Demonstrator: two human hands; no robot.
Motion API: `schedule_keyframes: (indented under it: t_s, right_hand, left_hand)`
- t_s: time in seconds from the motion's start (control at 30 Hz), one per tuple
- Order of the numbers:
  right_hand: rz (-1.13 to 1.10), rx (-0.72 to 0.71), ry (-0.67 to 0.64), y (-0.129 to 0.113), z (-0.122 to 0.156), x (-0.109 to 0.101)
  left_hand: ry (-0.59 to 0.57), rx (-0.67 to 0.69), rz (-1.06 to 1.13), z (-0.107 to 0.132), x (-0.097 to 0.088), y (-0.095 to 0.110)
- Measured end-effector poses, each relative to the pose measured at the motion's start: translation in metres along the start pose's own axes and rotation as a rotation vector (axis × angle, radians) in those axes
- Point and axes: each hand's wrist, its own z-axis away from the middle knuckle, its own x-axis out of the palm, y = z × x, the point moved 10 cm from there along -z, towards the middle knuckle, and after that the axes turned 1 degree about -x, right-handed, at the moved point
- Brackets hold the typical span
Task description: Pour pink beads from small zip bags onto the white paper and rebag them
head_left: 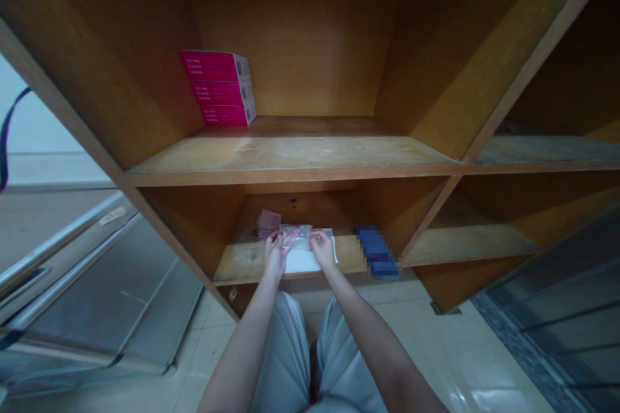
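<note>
On the lower shelf, a small clear plastic bag with pink markings (296,237) is stretched between my two hands. My left hand (274,253) pinches its left edge. My right hand (321,248) has its fingers closed at the bag's right edge. Beneath the bag lies a flat white sheet (301,262), whose material I cannot make out. Just beyond my left hand is a little stack of pinkish clear packets (268,224). What is inside the bag is too small to tell.
Three stacked pink boxes (220,88) stand at the left of the upper shelf (300,151). A blurred-out blue item (376,251) lies right of my hands. A metal-framed panel (97,297) leans at the left. The shelf edge (295,176) runs above my hands.
</note>
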Motion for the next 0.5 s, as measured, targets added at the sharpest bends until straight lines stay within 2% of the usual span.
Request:
schedule_keyframes:
  t_s: [0.23,0.37,0.5]
  right_hand:
    - [0.019,0.004,-0.006,0.004,-0.001,0.000]
    - [0.023,0.016,-0.003,0.008,-0.002,0.000]
    - [0.040,0.010,-0.005,0.007,-0.001,0.002]
  left_hand:
    - [0.080,0.282,-0.510,0.011,-0.002,0.023]
    - [-0.026,0.345,-0.659,0.013,0.010,0.025]
    - [-0.124,0.343,-0.697,0.014,0.020,0.024]
